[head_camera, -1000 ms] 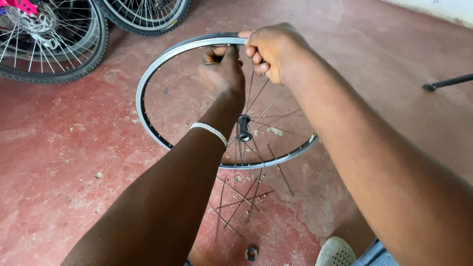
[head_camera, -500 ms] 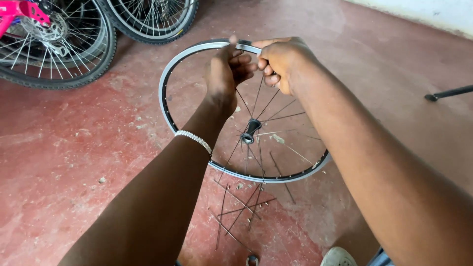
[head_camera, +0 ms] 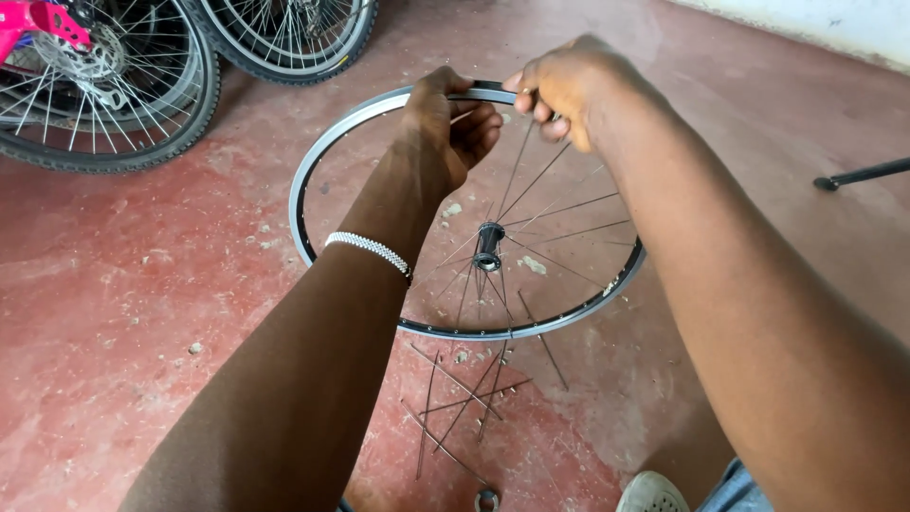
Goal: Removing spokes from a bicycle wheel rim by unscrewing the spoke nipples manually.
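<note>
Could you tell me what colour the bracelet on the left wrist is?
White beaded bracelet, in the head view.

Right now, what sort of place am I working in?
Probably an informal bicycle repair spot. Both hands grip a bare wheel rim over a worn red concrete floor, loose spokes lie scattered below, and tyred bicycle wheels stand nearby.

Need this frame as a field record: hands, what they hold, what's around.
left hand: grips the top of the wheel rim
right hand: pinches at the rim's top, beside the left hand
rim: bare, no tyre, held tilted above the floor
hub: at the centre, only partly laced with spokes
loose spokes: scattered on the red floor below the rim
bracelet: on the left wrist
tyred wheels: top left
</note>
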